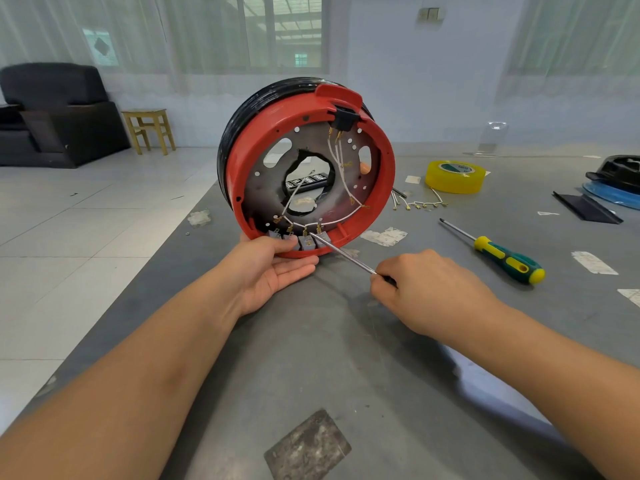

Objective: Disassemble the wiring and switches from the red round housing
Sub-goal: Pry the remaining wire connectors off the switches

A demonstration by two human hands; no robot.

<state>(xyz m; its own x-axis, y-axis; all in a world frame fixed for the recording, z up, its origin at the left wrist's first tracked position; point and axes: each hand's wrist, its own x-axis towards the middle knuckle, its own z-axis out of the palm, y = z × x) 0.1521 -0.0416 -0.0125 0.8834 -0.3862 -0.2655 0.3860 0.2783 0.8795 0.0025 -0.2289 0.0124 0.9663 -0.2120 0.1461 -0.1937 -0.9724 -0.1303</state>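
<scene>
Right hand (429, 289) grips a screwdriver (341, 252) probing the switches (301, 241); left hand (273, 268), palm open, cradles the upright red housing (388, 174).

screwdriver handle (388, 279) hidden in right hand (429, 289); armchair (52, 112) cut off left
</scene>
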